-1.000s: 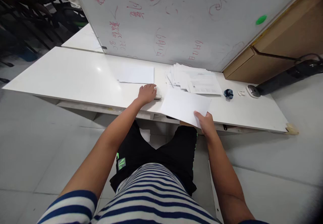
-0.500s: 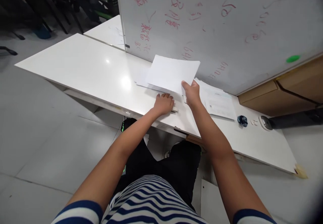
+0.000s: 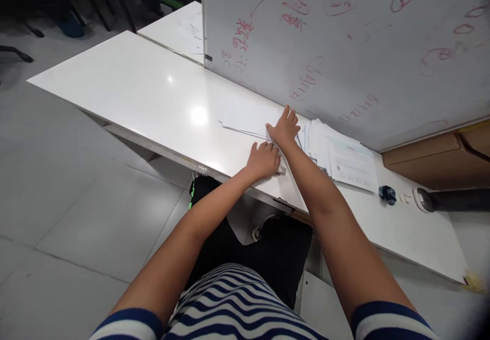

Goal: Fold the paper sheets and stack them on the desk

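My left hand (image 3: 264, 161) rests palm down near the table's front edge, fingers slightly bent and apart. From under its thumb side sticks the end of a small whitish object (image 3: 282, 170); the hand covers the remainder, so its kind is hidden. Just beyond, my right hand (image 3: 284, 127) is open with its fingers spread, over the right end of a low stack of white paper sheets (image 3: 245, 117). Whether it touches the sheets I cannot tell. To its right lies a looser pile of printed papers (image 3: 350, 164).
A whiteboard (image 3: 306, 39) with red writing stands along the back of the white table (image 3: 153, 90). Toward the right end are a dark blue crumpled item (image 3: 387, 195), a dark cylinder with a pale end (image 3: 423, 200) and a brown cardboard box (image 3: 421, 161).
My right hand has let go of the white sheet it held up; the sheet now lies on the stack. The view has shifted slightly left. My left hand stays over the whitish object.
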`<state>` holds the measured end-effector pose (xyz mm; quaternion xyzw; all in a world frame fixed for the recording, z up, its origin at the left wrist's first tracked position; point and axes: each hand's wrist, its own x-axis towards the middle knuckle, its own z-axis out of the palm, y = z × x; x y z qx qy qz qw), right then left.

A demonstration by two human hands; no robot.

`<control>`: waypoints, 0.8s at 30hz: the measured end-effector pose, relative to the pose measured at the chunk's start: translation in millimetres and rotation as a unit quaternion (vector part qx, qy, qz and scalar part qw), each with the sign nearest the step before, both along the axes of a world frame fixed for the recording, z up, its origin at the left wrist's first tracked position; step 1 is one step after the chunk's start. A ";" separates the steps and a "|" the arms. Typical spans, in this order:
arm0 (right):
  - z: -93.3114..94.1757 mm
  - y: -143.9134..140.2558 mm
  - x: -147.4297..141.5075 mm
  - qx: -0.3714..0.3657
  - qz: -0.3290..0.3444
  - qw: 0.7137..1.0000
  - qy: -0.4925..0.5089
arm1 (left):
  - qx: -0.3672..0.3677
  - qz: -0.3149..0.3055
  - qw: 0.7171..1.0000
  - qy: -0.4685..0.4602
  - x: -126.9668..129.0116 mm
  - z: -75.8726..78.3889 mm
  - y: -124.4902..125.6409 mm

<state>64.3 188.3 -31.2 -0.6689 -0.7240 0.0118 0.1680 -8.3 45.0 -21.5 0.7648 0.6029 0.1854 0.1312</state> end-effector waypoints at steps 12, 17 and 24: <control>16.4 -112.5 196.3 0.196 0.037 0.980 0.014 | -0.023 0.014 0.999 0.033 0.5 3.2 2.9; -16.9 -149.0 271.0 0.109 0.013 0.991 0.078 | 0.010 0.150 0.988 0.037 14.4 4.8 -1.7; -17.3 -147.5 263.0 0.022 0.000 0.999 0.023 | 0.018 0.230 0.972 0.047 23.9 2.6 -2.5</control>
